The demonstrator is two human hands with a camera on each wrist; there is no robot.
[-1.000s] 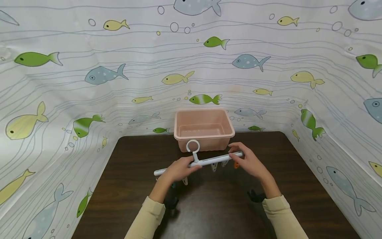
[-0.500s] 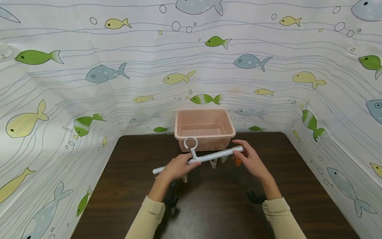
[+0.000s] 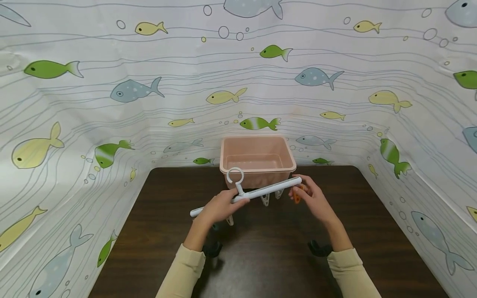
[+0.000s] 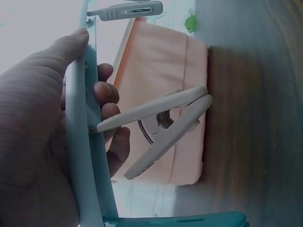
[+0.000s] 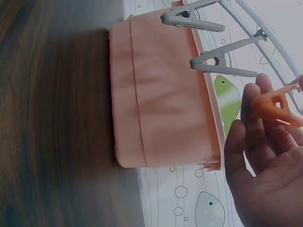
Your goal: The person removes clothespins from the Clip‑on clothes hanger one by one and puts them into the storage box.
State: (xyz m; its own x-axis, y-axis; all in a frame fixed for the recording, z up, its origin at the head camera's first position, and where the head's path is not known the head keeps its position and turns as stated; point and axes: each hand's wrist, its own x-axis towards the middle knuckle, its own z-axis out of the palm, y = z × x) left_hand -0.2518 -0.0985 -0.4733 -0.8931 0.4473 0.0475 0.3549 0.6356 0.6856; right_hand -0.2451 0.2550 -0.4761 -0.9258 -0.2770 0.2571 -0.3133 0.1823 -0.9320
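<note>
A white clip hanger [image 3: 273,188] with a ring hook [image 3: 235,176] is held up over the table, its right end higher than its left. My left hand [image 3: 220,205] grips the bar just left of the hook, thumb on one side and fingers curled behind. At the right end, my right hand [image 3: 314,200] pinches an orange clothespin [image 5: 267,108] that hangs from the bar; its thumb is mostly hidden in the right wrist view. Several pale clothespins [image 4: 156,109] dangle from the bar, and a teal clothespin [image 4: 189,220] sits near the left end.
Behind the hanger a pink bin [image 3: 257,170] stands on the dark wooden table [image 3: 268,256], close to the back wall. White fish-printed sheeting [image 3: 186,82] encloses the table at the back and both sides. A dark camera mount [image 3: 212,249] is under the left wrist.
The hanger's right end has risen and its hook has shifted a little left and up. My right fingers have moved from the bar's end onto the orange clothespin. The left hand keeps its grip.
</note>
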